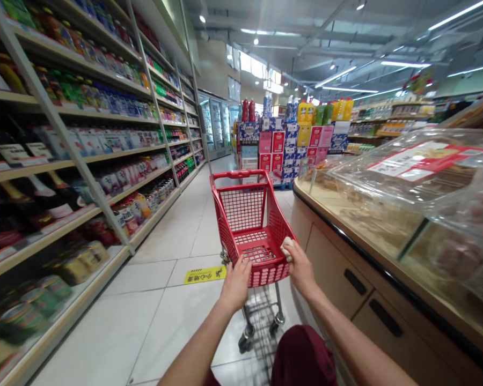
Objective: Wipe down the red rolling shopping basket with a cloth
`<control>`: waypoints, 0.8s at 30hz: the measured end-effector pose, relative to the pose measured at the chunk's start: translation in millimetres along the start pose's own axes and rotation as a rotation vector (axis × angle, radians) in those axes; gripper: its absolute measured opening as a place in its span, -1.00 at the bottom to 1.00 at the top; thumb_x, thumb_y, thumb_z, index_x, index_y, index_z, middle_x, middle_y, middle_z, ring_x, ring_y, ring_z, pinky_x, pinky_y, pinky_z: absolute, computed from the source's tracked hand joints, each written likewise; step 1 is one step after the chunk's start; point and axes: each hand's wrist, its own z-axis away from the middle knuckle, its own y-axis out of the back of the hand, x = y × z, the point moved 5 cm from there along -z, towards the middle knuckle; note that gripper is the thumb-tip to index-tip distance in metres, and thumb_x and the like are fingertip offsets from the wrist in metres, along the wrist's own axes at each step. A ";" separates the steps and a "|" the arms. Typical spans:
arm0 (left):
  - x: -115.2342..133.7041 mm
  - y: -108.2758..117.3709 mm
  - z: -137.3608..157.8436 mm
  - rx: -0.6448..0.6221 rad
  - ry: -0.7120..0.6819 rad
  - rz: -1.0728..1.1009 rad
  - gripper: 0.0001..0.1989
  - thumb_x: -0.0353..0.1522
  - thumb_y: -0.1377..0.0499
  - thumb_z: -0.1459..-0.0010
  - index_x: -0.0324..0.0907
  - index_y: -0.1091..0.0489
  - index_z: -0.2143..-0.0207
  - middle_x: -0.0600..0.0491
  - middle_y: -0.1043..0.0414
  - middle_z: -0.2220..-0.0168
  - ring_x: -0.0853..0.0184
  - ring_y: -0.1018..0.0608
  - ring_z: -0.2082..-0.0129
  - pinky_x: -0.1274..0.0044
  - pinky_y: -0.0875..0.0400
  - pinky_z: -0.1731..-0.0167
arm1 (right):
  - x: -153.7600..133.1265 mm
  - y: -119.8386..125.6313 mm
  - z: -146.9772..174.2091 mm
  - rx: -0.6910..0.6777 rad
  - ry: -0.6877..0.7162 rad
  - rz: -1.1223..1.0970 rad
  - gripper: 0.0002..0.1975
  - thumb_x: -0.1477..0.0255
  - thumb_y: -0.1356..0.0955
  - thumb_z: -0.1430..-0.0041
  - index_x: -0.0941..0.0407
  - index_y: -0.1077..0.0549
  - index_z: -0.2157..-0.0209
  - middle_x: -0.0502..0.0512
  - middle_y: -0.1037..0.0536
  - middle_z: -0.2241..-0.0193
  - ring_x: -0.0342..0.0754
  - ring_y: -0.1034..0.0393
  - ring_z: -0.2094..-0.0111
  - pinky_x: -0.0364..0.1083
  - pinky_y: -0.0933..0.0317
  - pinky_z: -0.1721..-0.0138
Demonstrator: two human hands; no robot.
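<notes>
Both hands grip the near rim of the red cart (251, 225) (its basket bare), left hand (236, 281) closed on it, right hand (300, 268) also pinching a pale cloth (286, 247).

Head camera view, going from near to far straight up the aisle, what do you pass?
Left hand and right hand on the red shopping cart → yellow floor sticker → stacked drink cartons → glass-door fridges.
</notes>
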 end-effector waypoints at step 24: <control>-26.0 9.6 3.7 -0.001 0.089 0.087 -0.65 -0.60 0.07 0.02 -0.23 -0.32 0.19 -0.18 -0.03 -0.16 0.13 0.01 -0.19 0.11 -0.04 -0.05 | -49.7 -61.7 28.5 -0.068 0.335 -0.087 -0.63 0.49 -0.13 -0.18 0.06 -0.29 -0.01 0.07 -0.23 -0.09 -0.08 -0.04 -0.12 0.00 0.04 -0.14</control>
